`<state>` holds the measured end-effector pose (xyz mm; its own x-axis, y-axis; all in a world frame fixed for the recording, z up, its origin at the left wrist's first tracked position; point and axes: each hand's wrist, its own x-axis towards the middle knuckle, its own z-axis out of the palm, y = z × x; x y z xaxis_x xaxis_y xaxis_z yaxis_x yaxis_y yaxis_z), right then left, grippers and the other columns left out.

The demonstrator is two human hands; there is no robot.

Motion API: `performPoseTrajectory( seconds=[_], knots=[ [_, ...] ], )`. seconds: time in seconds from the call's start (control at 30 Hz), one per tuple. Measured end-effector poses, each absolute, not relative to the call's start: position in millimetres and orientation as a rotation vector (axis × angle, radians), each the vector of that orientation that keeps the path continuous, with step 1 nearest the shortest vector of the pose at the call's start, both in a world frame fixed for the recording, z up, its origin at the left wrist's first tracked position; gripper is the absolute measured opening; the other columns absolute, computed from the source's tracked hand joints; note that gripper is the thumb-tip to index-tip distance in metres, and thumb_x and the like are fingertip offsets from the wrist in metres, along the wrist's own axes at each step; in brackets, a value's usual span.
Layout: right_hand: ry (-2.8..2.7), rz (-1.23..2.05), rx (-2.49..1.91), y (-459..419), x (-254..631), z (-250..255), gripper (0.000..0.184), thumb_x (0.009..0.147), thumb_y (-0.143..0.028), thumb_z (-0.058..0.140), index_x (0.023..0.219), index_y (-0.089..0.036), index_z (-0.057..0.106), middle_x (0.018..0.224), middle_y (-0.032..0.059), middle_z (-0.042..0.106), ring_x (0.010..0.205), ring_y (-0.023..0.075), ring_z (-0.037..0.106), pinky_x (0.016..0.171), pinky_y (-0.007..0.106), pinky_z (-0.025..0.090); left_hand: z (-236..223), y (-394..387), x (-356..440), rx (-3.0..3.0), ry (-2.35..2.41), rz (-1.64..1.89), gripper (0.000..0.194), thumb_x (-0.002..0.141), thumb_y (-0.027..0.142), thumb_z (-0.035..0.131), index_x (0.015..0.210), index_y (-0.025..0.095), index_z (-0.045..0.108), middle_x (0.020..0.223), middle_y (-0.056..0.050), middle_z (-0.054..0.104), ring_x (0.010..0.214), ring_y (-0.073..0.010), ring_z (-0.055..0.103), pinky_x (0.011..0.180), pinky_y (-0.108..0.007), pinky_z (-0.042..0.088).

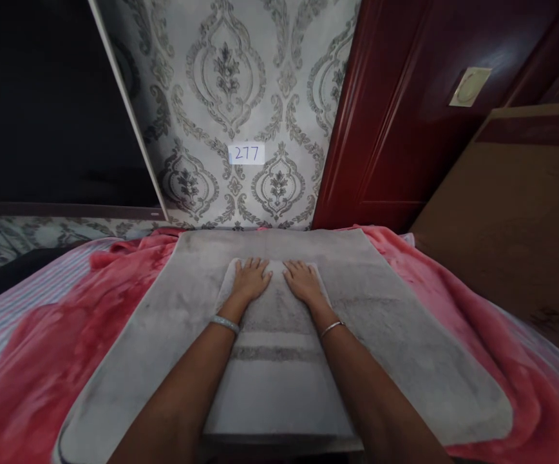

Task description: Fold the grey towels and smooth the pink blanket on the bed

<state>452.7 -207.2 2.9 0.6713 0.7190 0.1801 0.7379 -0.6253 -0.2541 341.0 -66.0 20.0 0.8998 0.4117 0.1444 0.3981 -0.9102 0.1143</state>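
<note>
My left hand (251,280) lies flat, palm down, on the far left part of a small grey plush cloth (277,310). Mirroring it on the far right part, my right hand (303,281) also rests flat with its fingers stretched out. Both arms reach forward, one along each side of the cloth. A smooth pale grey panel (279,396) continues from the cloth's near end toward me; whether they are joined I cannot tell. Beneath everything spreads a large grey plush mat (149,341) with rounded near corners.
A rumpled red blanket (62,335) shows on both sides of the mat, over a striped sheet (23,303). Behind is patterned wallpaper (226,71) with a paper label (246,153) reading 277. A dark screen (52,109) stands left, a cardboard box (511,225) right, beside a red door (395,96).
</note>
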Motion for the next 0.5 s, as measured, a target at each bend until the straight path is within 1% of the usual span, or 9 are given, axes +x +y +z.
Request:
performPoseTrajectory(
  seconds=[0.13, 0.23, 0.3, 0.37, 0.43, 0.5],
  knots=[
    [-1.163, -0.109, -2.568, -207, 453, 3, 0.051, 0.103, -0.038, 0.029, 0.149, -0.026, 0.048, 0.154, 0.0055, 0.048, 0.143, 0.0252, 0.036, 0.118, 0.047, 0.022, 21, -67, 340, 2.972, 0.644, 0.305, 0.057, 0.101, 0.043, 0.031, 0.150, 0.021, 0.046, 0.157, -0.013, 0.045, 0.148, -0.0313, 0.033, 0.121, -0.060, 0.015],
    [-1.162, -0.127, -2.574, -208, 453, 3, 0.051, 0.103, -0.038, 0.030, 0.149, -0.026, 0.048, 0.154, 0.0057, 0.049, 0.143, 0.0246, 0.037, 0.118, 0.046, 0.023, 22, -69, 337, 2.973, 0.697, 0.430, 0.055, 0.100, 0.042, 0.035, 0.144, 0.016, 0.053, 0.149, -0.017, 0.052, 0.143, -0.0307, 0.039, 0.120, -0.052, 0.022],
    [-1.160, -0.125, -2.585, -208, 452, 3, 0.051, 0.103, -0.038, 0.030, 0.150, -0.026, 0.047, 0.153, 0.0059, 0.049, 0.143, 0.0242, 0.037, 0.117, 0.045, 0.022, 25, -71, 333, 2.965, 0.757, 0.479, 0.053, 0.099, 0.041, 0.037, 0.140, 0.015, 0.057, 0.146, -0.018, 0.054, 0.142, -0.0308, 0.041, 0.120, -0.050, 0.024],
    [-1.158, -0.113, -2.599, -208, 452, 5, 0.051, 0.104, -0.038, 0.030, 0.150, -0.026, 0.046, 0.154, 0.0059, 0.048, 0.143, 0.0242, 0.036, 0.118, 0.045, 0.022, 30, -72, 326, 2.941, 0.820, 0.462, 0.051, 0.099, 0.040, 0.039, 0.139, 0.016, 0.058, 0.149, -0.018, 0.051, 0.144, -0.0324, 0.038, 0.119, -0.053, 0.025],
    [-1.162, -0.098, -2.612, -208, 451, 6, 0.052, 0.104, -0.038, 0.029, 0.151, -0.026, 0.045, 0.156, 0.0058, 0.047, 0.143, 0.0241, 0.036, 0.118, 0.044, 0.022, 34, -71, 316, 2.886, 0.897, 0.416, 0.051, 0.098, 0.041, 0.041, 0.141, 0.018, 0.056, 0.156, -0.019, 0.042, 0.147, -0.0353, 0.033, 0.117, -0.057, 0.028],
    [-1.171, -0.082, -2.622, -209, 450, 8, 0.052, 0.104, -0.038, 0.027, 0.152, -0.025, 0.044, 0.157, 0.0060, 0.045, 0.144, 0.0238, 0.036, 0.118, 0.043, 0.022, 35, -68, 299, 2.786, 0.952, 0.378, 0.054, 0.096, 0.041, 0.045, 0.144, 0.017, 0.052, 0.161, -0.019, 0.035, 0.147, -0.0362, 0.034, 0.116, -0.055, 0.032]
  ],
)
